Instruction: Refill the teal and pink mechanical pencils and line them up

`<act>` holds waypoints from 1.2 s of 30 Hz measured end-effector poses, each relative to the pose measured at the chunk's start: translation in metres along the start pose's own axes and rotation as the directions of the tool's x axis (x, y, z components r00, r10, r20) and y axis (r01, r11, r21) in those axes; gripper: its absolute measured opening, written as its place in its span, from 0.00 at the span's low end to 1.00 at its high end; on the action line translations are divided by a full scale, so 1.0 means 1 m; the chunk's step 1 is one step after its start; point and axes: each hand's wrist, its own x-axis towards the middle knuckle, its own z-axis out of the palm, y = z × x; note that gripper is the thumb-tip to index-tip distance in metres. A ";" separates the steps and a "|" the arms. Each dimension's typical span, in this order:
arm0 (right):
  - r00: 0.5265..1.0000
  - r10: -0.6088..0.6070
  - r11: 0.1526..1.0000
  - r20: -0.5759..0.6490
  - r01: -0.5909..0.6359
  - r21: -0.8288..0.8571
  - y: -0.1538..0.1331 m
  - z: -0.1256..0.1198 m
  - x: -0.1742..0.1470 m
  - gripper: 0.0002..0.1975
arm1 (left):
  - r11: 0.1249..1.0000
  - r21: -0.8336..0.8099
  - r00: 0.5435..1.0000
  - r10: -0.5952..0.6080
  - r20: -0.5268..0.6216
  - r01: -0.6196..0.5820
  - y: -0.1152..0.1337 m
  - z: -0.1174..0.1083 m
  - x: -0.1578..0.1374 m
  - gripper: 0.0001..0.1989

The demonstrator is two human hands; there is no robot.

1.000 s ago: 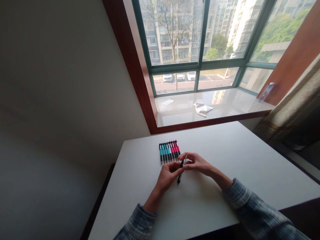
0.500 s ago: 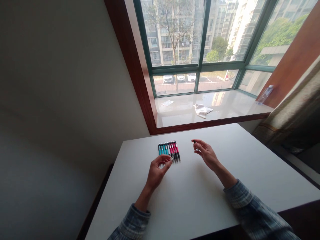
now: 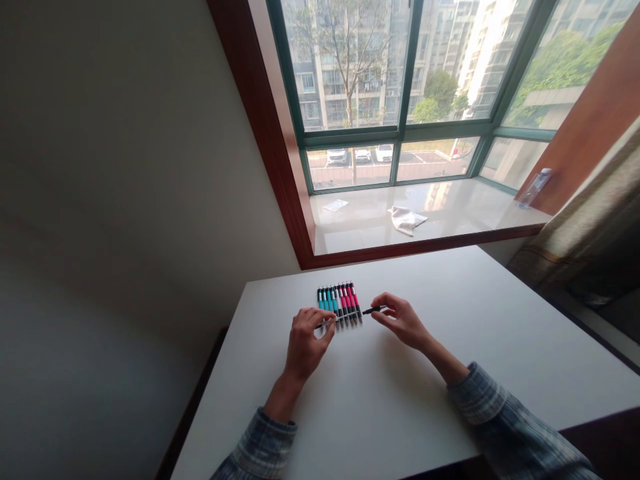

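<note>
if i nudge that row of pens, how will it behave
The row of pens would likely shift or fan out, as they lie side by side on the table. Being slim, they may roll; looking straight, they probably stay stiff.

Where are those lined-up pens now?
In the head view, the row of pens lies on the white table, partly behind the left hand, left of the right hand.

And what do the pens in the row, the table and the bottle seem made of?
Pens: probably plastic, smooth coloured bodies; silvery tips may be metal. Table: perhaps laminate, smooth, plain white, no visible grain. Bottle: transparent, probably plastic, though glass is possible.
</note>
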 end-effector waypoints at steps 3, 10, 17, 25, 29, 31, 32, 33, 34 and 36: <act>1.000 -0.003 1.000 -0.007 0.003 0.010 -0.001 0.001 0.000 0.10 | 1.000 -0.002 1.000 0.006 0.008 -0.006 0.001 0.000 -0.001 0.05; 1.000 -0.010 1.000 -0.001 0.010 -0.018 0.001 0.004 -0.001 0.08 | 1.000 0.005 0.999 0.021 0.041 -0.021 0.005 0.002 -0.001 0.05; 0.999 -0.029 0.999 0.038 0.030 -0.016 0.003 0.007 -0.002 0.09 | 0.999 0.016 0.997 0.038 0.061 -0.039 0.012 0.005 -0.002 0.05; 0.997 -0.026 0.998 0.078 0.021 0.066 0.003 0.013 -0.003 0.11 | 0.996 -0.006 0.993 0.086 0.082 -0.086 0.025 0.016 -0.007 0.03; 0.996 -0.035 0.998 0.079 0.030 0.063 0.005 0.013 -0.003 0.13 | 0.996 -0.014 0.993 0.092 0.068 -0.091 0.024 0.016 -0.007 0.04; 0.996 -0.031 0.998 0.088 0.027 0.052 0.006 0.013 -0.004 0.13 | 0.996 -0.012 0.994 0.093 0.064 -0.093 0.024 0.016 -0.007 0.04; 0.995 -0.029 0.999 0.096 0.025 0.047 0.006 0.013 -0.004 0.13 | 0.996 -0.011 0.994 0.094 0.063 -0.093 0.023 0.016 -0.007 0.04; 0.995 -0.029 0.999 0.101 0.025 0.043 0.006 0.013 -0.005 0.13 | 0.995 -0.012 0.994 0.095 0.063 -0.094 0.023 0.016 -0.007 0.04; 0.994 -0.029 0.999 0.104 0.025 0.039 0.006 0.013 -0.005 0.13 | 0.995 -0.012 0.993 0.096 0.063 -0.095 0.023 0.016 -0.007 0.04; 0.994 -0.032 0.999 0.103 0.030 0.020 0.004 0.013 -0.005 0.13 | 0.995 -0.013 0.993 0.100 0.063 -0.099 0.024 0.016 -0.007 0.04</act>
